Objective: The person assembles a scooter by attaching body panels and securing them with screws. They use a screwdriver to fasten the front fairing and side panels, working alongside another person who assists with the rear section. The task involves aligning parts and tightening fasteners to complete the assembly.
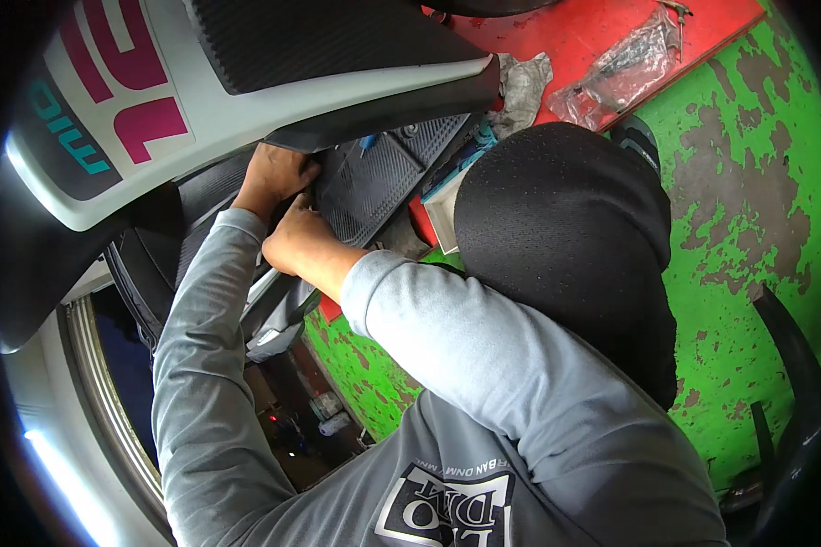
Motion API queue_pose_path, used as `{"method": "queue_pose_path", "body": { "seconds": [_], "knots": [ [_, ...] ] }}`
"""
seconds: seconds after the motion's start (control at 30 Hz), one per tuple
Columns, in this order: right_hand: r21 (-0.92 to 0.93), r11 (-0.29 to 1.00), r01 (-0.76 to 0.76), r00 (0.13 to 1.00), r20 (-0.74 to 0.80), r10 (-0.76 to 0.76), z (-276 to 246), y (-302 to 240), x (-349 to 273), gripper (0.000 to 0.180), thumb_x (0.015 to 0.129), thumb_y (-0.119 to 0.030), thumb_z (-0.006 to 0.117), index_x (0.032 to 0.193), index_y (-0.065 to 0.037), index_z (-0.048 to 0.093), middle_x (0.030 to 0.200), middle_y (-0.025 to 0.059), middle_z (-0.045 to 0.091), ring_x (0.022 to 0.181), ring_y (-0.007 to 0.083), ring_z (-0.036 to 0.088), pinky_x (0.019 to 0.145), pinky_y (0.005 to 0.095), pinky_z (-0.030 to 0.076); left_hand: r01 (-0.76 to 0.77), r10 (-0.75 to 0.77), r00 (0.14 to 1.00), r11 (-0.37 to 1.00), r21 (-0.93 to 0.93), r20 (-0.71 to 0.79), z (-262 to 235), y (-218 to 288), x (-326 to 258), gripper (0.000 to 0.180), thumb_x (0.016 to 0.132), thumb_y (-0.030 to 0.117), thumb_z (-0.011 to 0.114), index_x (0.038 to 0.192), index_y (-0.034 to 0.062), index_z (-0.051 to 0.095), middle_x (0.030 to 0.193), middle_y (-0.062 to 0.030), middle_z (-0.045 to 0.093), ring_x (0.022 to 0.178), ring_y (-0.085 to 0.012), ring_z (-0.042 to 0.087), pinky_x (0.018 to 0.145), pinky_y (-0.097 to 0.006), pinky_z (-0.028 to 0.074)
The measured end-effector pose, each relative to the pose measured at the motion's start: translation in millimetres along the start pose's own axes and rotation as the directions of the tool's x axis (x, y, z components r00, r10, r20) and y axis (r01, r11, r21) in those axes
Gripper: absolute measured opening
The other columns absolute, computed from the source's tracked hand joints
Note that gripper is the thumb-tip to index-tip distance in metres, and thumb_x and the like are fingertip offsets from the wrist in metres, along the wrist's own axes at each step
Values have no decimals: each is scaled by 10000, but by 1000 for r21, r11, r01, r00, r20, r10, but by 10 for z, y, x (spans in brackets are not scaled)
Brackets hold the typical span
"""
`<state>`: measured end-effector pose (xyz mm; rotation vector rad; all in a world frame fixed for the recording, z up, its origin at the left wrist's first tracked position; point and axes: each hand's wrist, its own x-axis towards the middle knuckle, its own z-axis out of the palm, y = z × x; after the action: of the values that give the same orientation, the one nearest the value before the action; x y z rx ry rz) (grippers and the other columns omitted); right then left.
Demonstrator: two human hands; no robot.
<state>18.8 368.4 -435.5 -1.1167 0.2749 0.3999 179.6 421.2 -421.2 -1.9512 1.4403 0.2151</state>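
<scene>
My left hand [275,176] is closed, its fingers curled beneath the lower edge of a scooter's white and black body panel [310,100]. Just below it, my right hand [299,239] is closed too, with its fingertips turned toward the left one. The hands nearly meet beside the ribbed black footboard [360,187]. Whatever lies between the fingers is hidden by the hands and the panel. On the footboard rest a small blue piece [368,142] and a thin dark rod [406,150].
My bent knee [566,228] in black cloth is right of the footboard, beside an open box [444,211]. A grey rag [524,87] and a clear plastic bag [602,77] lie on a red platform [511,32]. Worn green floor [730,201] spreads to the right.
</scene>
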Motion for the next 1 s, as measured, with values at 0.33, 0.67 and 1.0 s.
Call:
{"method": "queue_pose_path", "body": {
  "seconds": [0.33,0.67,1.0],
  "knots": [
    [-71,997,25,999,-37,-28,51,98,34,916,824,-151,648,1504,160,119,1395,372,512,1293,421,564,1093,422,469,155,-155,985,988,-2,-79,125,-123,-30,638,701,427,761,1193,33,666,1213,-202,676,1193,-371,604,1084,-468,422],
    [-49,997,58,997,-49,-61,116,88,15,881,801,-155,632,1482,170,177,1349,391,536,1246,444,591,1070,440,485,65,-64,997,998,16,-49,277,-315,35,501,781,479,682,911,-1,741,865,-207,732,872,-365,721,853,-430,564],
    [-49,998,50,998,-27,-51,94,72,-29,938,809,-170,637,1504,172,109,1351,397,529,1248,440,591,1075,426,482,120,-118,993,985,-127,25,285,-304,32,461,784,426,679,994,21,744,992,-215,729,996,-385,689,930,-453,536]
  ]
}}
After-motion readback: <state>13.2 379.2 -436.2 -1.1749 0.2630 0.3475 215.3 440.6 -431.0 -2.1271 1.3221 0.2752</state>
